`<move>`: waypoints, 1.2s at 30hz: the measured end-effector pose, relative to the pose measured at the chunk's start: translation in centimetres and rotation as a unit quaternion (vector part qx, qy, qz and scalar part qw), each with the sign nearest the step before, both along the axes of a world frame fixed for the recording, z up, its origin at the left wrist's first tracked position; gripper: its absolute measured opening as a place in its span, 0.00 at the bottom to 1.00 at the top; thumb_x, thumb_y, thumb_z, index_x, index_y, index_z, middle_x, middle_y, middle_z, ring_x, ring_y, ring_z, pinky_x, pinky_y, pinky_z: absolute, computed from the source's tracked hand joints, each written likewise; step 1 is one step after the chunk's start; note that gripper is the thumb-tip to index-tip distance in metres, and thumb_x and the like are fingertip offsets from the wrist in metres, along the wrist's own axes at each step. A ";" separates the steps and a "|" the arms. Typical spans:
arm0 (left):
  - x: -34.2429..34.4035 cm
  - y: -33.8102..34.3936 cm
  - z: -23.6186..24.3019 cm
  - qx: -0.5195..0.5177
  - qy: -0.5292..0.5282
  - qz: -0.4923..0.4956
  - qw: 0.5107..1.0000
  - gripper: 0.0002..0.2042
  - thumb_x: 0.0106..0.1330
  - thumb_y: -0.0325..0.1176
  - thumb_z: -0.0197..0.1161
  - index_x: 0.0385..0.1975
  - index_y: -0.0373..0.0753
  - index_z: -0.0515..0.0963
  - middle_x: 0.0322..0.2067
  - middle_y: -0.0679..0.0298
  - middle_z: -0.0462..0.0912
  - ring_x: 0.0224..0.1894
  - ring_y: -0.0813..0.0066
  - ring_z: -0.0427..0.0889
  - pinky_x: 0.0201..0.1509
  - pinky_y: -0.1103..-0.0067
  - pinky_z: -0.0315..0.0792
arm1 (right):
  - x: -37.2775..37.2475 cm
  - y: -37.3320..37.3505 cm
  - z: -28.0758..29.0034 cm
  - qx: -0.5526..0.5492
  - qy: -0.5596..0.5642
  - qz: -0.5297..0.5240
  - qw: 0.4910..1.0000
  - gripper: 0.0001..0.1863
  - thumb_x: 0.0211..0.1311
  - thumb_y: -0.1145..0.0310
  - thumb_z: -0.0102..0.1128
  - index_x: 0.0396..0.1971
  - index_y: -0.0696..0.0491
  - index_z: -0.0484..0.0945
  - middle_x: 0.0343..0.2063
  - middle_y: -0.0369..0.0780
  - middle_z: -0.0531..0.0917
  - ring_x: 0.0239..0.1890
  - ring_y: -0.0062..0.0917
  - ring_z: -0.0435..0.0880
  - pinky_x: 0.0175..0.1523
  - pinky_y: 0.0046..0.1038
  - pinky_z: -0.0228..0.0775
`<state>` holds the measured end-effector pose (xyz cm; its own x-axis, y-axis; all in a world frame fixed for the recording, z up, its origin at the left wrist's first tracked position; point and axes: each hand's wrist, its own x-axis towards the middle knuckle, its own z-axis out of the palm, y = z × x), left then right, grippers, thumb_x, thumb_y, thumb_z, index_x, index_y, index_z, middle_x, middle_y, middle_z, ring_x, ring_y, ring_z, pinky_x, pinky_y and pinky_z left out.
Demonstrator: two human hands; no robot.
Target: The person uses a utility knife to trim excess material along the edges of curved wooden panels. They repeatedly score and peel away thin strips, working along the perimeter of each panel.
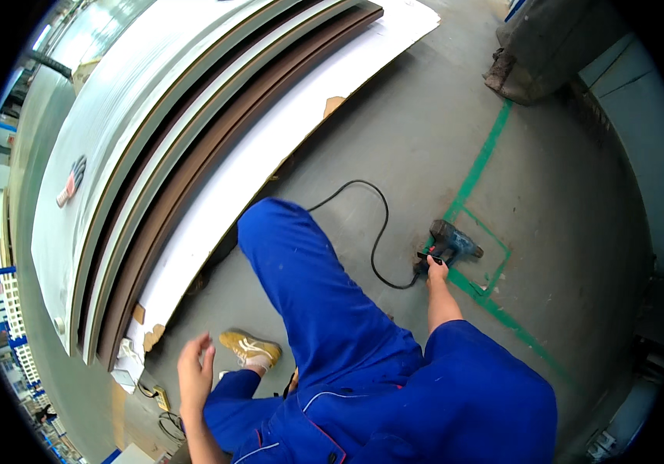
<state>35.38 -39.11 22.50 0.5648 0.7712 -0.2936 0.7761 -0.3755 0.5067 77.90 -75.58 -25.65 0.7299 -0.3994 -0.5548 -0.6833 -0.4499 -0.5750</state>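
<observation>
My right hand [439,272] reaches out over the floor at right, fingers closed around a narrow black object [429,258] too small to name. Right beside it lies a dark blue-grey corded power tool [456,242], shaped like a heat gun, its nozzle pointing right; whether my fingers touch its handle I cannot tell. A black cord [383,232] loops from the tool toward the stacked panels. My left hand [197,365] hangs in the air at lower left, empty, fingers apart, near a yellow shoe [251,348] on my foot.
Long curved panels with brown and grey edges [193,166] lie stacked on white sheeting [270,143] at left. A glove [71,182] rests on top. Green tape [475,174] marks the floor. A dark-draped object [548,46] stands far right; a small yellow box [162,398] lies lower left.
</observation>
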 end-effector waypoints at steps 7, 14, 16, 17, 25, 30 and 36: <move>-15.7 -4.7 -13.4 -0.200 0.152 0.170 0.953 0.12 0.67 0.32 0.62 0.45 0.33 0.81 0.32 0.56 0.87 0.34 0.71 0.85 0.42 0.75 0.77 | 3.2 1.3 -2.6 -0.043 0.046 0.010 0.998 0.20 0.55 0.60 0.73 0.46 0.50 0.84 0.43 0.41 0.84 0.42 0.35 0.81 0.47 0.41 0.73; -16.7 -10.8 -13.7 -0.197 0.118 0.245 0.942 0.10 0.67 0.29 0.59 0.43 0.33 0.82 0.31 0.56 0.87 0.33 0.73 0.87 0.40 0.78 0.79 | 6.2 5.5 -5.7 -0.176 -0.044 0.074 0.981 0.20 0.54 0.58 0.73 0.43 0.54 0.85 0.40 0.47 0.85 0.50 0.41 0.79 0.55 0.39 0.73; -16.2 -11.0 -12.6 -0.186 0.121 0.269 0.937 0.10 0.67 0.29 0.59 0.43 0.32 0.82 0.31 0.56 0.87 0.33 0.73 0.87 0.41 0.78 0.79 | 6.2 10.5 -5.5 -0.058 -0.051 -0.028 0.997 0.22 0.54 0.59 0.74 0.44 0.56 0.84 0.40 0.45 0.86 0.46 0.38 0.82 0.51 0.37 0.74; -15.9 -11.1 -12.5 -0.183 0.120 0.278 0.935 0.10 0.67 0.29 0.60 0.43 0.32 0.82 0.32 0.56 0.87 0.33 0.73 0.87 0.41 0.78 0.79 | 6.8 13.1 -4.7 -0.001 -0.055 -0.081 0.995 0.22 0.53 0.59 0.74 0.45 0.57 0.84 0.40 0.45 0.86 0.44 0.36 0.83 0.49 0.36 0.74; -14.0 -8.7 -14.8 -0.177 0.061 0.296 0.937 0.10 0.67 0.29 0.60 0.43 0.32 0.82 0.32 0.56 0.87 0.36 0.71 0.87 0.43 0.79 0.78 | 10.5 25.4 -2.1 0.355 0.054 -0.156 0.920 0.22 0.57 0.58 0.72 0.50 0.37 0.74 0.42 0.24 0.79 0.45 0.18 0.75 0.39 0.32 0.62; -13.3 -9.2 -15.3 -0.178 0.087 0.266 0.944 0.10 0.67 0.29 0.59 0.42 0.32 0.82 0.33 0.55 0.87 0.36 0.69 0.87 0.43 0.77 0.78 | 8.3 32.8 0.2 0.370 0.113 0.131 0.913 0.28 0.56 0.60 0.72 0.58 0.42 0.73 0.52 0.30 0.79 0.52 0.22 0.76 0.54 0.37 0.61; -12.6 -9.5 -15.0 -0.149 0.137 0.236 0.951 0.09 0.65 0.32 0.62 0.40 0.36 0.83 0.34 0.51 0.86 0.37 0.58 0.86 0.43 0.71 0.78 | 1.9 40.2 3.5 0.367 0.107 0.465 0.798 0.39 0.54 0.62 0.74 0.61 0.67 0.68 0.56 0.42 0.78 0.57 0.25 0.75 0.61 0.23 0.63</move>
<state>22.76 -48.65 7.51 0.0475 0.7796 -0.6245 0.9408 0.1751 0.2902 79.81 -35.43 -22.18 0.3786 0.7505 -0.5417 -0.3675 -0.4152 -0.8322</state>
